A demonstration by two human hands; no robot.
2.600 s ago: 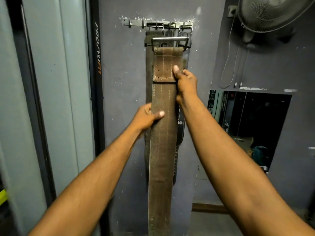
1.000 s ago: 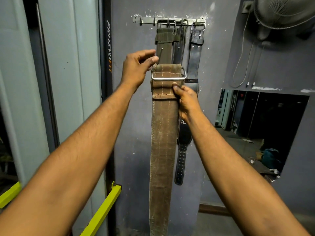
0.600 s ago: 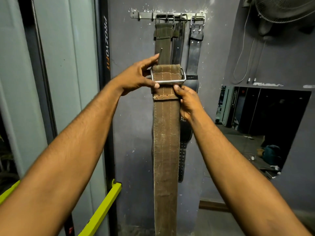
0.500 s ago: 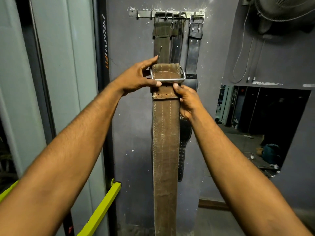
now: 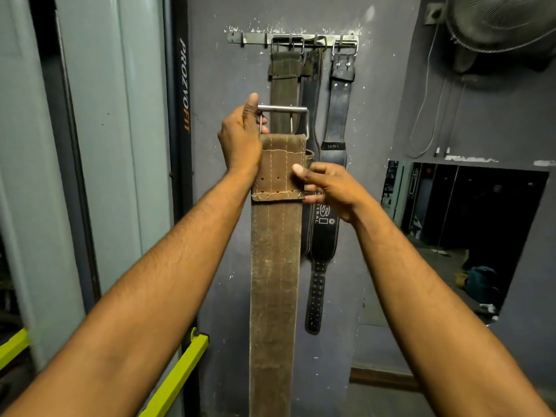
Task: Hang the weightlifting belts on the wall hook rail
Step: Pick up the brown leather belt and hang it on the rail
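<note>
L hand (image 5: 240,139) pinches steel buckle (image 5: 282,120) of long brown suede belt (image 5: 275,266) | R hand (image 5: 329,188) grips its stitched edge | belt below wall hook rail (image 5: 293,38) — unhooked | 3 belts hung — this one left, I reckon.

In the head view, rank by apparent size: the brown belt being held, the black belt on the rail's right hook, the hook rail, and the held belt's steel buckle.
1. Brown belt, though it hangs nearest the camera.
2. Black belt.
3. Hook rail.
4. Steel buckle.
</note>
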